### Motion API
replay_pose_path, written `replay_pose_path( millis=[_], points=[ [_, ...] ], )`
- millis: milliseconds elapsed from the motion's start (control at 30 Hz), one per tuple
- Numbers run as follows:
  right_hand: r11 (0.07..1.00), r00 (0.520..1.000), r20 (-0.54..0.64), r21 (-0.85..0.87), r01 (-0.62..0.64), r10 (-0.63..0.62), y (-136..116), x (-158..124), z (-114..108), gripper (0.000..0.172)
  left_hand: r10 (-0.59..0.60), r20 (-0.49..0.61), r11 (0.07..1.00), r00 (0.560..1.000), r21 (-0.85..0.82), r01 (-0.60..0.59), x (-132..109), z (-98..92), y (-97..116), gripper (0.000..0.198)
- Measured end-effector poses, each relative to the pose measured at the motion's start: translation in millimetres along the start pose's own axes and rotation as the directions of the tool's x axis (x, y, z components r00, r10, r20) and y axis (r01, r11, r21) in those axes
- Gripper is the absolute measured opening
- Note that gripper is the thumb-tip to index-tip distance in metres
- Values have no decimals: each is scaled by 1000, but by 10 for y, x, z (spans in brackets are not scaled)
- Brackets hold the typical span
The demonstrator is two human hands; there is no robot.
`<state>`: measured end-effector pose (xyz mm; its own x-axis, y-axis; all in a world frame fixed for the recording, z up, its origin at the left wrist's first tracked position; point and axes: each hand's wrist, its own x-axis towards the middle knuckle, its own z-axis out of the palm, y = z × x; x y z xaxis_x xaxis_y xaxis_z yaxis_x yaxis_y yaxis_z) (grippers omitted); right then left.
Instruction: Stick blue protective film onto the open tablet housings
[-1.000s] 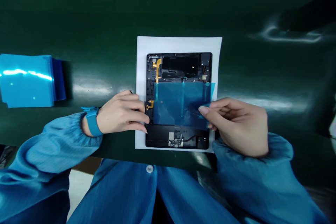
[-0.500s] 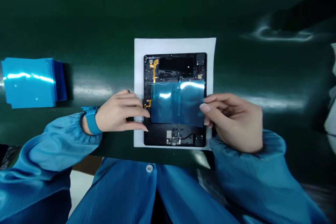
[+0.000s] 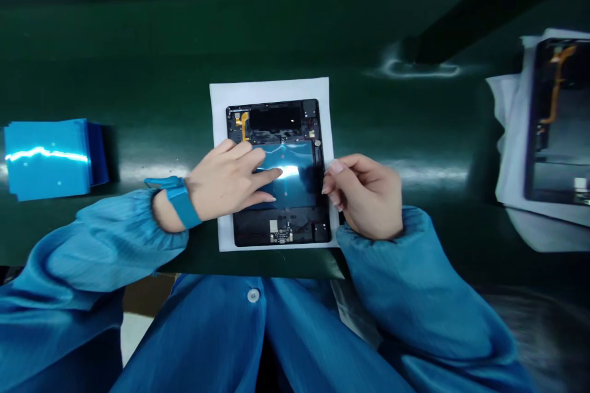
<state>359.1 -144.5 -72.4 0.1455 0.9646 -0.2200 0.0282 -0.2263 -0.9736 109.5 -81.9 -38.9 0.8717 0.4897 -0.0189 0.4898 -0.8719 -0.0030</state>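
Observation:
An opened tablet [image 3: 258, 226] lies on a white sheet [image 3: 270, 91], its black housing, orange ribbon cable and small circuit board showing. A clear blue film [image 3: 299, 190] covers the middle of the housing. My left hand [image 3: 230, 181] is open over the film's left part, with index finger and thumb stretched out; the index fingertip appears to touch the film. Beside the tablet's right edge is my right hand [image 3: 366, 193], thumb and fingers closed together, apart from the film's right edge. Whether anything is between those fingertips, I cannot tell.
A stack of blue films [image 3: 48, 163] lies at the left on the green table [image 3: 138, 92]. At the right edge, another opened tablet [image 3: 560, 147] rests on white sheets [image 3: 511, 153]. A dark bar [image 3: 483, 6] crosses the upper right.
My left hand has moved right, over the film. My right hand has let go of the film's right edge. The view has shifted right, bringing the second tablet into sight.

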Motion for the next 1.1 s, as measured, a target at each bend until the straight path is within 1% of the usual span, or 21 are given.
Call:
replay_pose_path(
  millis=[167, 267, 333, 367, 400, 433, 467, 500, 533, 567, 600, 633, 667, 700, 767, 833, 900, 933, 1033, 1067, 1100],
  points=[
    [999, 1000, 19, -38, 3, -3, 28, 19, -9, 35, -56, 51, 997, 997, -42, 58, 331, 54, 242, 47],
    [994, 999, 22, -99, 40, -38, 7, 16, -14, 35, -86, 44, 994, 995, -58, 89, 407, 70, 314, 43],
    [960, 986, 75, -227, 162, -149, -45, -20, 0, 30, -90, 8, 994, 996, -62, 90, 339, 60, 256, 40],
    [908, 960, 148, -318, 275, -239, -79, -50, 17, 26, -105, -16, 993, 994, -63, 104, 266, 52, 192, 39],
    [815, 908, 258, -407, 412, -330, -114, -86, 40, 23, -139, -46, 988, 989, -68, 135, 174, 45, 109, 38],
    [684, 829, 395, -476, 552, -394, -147, -123, 70, 23, -189, -79, 980, 979, -82, 183, 69, 41, 14, 36],
    [533, 733, 538, -509, 676, -416, -176, -155, 105, 24, -249, -114, 965, 962, -112, 237, -40, 41, -85, 35],
    [386, 637, 660, -509, 769, -399, -199, -176, 145, 27, -309, -143, 944, 940, -162, 286, -142, 47, -180, 33],
    [261, 556, 750, -491, 831, -359, -216, -180, 188, 31, -362, -163, 919, 918, -227, 323, -230, 61, -265, 32],
    [163, 496, 810, -469, 868, -311, -229, -164, 232, 35, -405, -174, 891, 898, -299, 343, -298, 82, -334, 31],
    [89, 458, 847, -451, 888, -270, -239, -126, 275, 39, -433, -177, 862, 884, -367, 349, -345, 111, -385, 30],
    [33, 440, 865, -446, 895, -240, -248, -68, 316, 43, -447, -174, 838, 878, -424, 343, -370, 144, -418, 30],
    [-10, 439, 871, -452, 892, -221, -258, 5, 354, 46, -450, -168, 822, 877, -462, 333, -376, 181, -434, 29],
    [-43, 452, 867, -470, 882, -208, -267, 86, 389, 48, -446, -160, 815, 881, -479, 325, -370, 216, -437, 29],
    [-86, 502, 841, -526, 846, -202, -288, 228, 447, 51, -429, -145, 821, 892, -475, 317, -340, 276, -423, 30],
    [-101, 553, 806, -580, 808, -209, -303, 283, 486, 54, -419, -139, 833, 897, -451, 319, -316, 311, -404, 31],
    [-96, 580, 788, -606, 790, -206, -307, 223, 498, 56, -416, -141, 840, 898, -437, 321, -310, 323, -395, 31],
    [-84, 571, 796, -595, 800, -200, -306, 162, 492, 57, -414, -140, 843, 899, -433, 321, -312, 324, -394, 30],
    [-28, 484, 852, -499, 866, -201, -293, -8, 438, 54, -406, -136, 849, 904, -422, 318, -319, 323, -398, 30],
    [-14, 478, 852, -492, 870, -212, -290, -27, 416, 53, -404, -136, 851, 905, -420, 317, -318, 324, -399, 30],
    [-9, 503, 834, -518, 855, -227, -287, -21, 396, 54, -403, -137, 852, 905, -417, 316, -316, 326, -400, 30]
  ],
)
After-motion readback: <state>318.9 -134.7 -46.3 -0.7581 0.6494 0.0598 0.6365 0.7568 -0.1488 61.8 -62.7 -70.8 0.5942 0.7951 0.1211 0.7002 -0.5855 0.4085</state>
